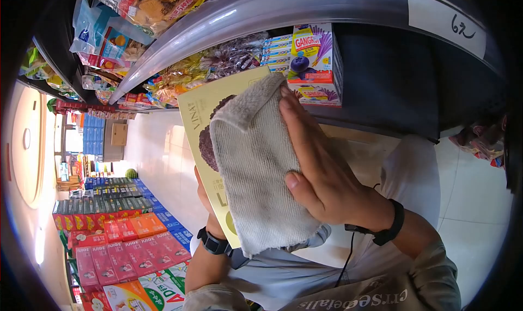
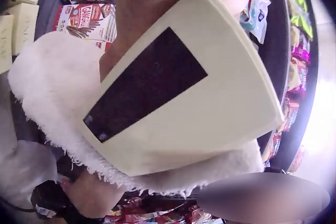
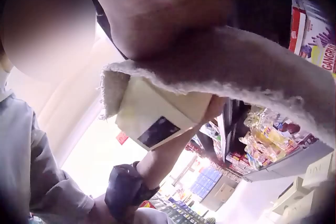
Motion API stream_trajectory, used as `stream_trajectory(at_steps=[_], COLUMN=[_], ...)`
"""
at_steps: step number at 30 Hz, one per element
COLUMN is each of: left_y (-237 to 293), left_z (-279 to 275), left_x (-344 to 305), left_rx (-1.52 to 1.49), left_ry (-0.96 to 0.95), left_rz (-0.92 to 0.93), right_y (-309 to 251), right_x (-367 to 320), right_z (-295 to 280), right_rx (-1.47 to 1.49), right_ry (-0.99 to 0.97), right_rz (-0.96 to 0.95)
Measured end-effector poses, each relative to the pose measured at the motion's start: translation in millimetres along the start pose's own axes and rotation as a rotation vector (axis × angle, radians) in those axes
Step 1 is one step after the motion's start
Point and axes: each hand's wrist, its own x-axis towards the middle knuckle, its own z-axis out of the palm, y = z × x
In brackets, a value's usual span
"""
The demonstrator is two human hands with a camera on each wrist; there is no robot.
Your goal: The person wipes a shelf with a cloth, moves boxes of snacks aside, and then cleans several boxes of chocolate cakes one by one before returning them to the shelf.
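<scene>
A pale yellow box with dark round treats printed on its front is held up, tilted, before the shelf. My left hand grips it from behind, mostly hidden by the box in the head view. Over the box front lies a grey-white terry cloth, its top corner folded over. My right hand rests flat on the cloth, fingers stretched toward the box's upper edge and thumb apart. In the left wrist view, the box's plain side shows a dark rectangular panel, with the cloth's frayed edge hanging beyond it.
Purple-and-white blueberry snack boxes stand on the dark shelf, beside bagged sweets. A handwritten price label sits on the shelf's front rail. Stacked drink cartons fill the floor at lower left. More pale boxes appear in the left wrist view.
</scene>
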Motion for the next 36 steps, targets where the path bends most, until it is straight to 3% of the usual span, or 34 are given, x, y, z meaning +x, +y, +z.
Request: stream_trajectory(at_steps=[5,10,14,20,27,33,36], left_y=[-1.8,-11.9,-20.1,-25.6,-6.0,-17.5,-26.6], left_z=[-5.1,-8.5,-10.0,0.7,3.4,-1.4,-2.3], left_x=[-8.4,-16.0,-23.5,-32.8,-24.3,-20.0,-24.0], left_rx=[0.006,0.046,0.091,0.22,0.154,0.136,0.159], left_ry=[0.01,0.022,0.039,0.035,0.052,0.051,0.056], left_rz=[-0.059,-0.164,-0.249,-0.35,-0.185,-0.257,-0.335], right_y=[-27.4,-41.7,-21.5,21.6,-21.7,-16.3,1.0], right_x=[-5.5,-9.5,3.9,10.6,-15.4,-7.0,2.5], right_z=[12.5,22.5,4.0,-25.6,27.3,17.0,-3.0], right_rx=[-0.242,-0.102,-0.187,-0.232,0.01,0.002,-0.133], right_ry=[-0.243,-0.336,-0.308,0.022,-0.227,-0.227,-0.085], right_rz=[-0.015,-0.104,-0.157,-0.048,-0.079,-0.128,-0.089])
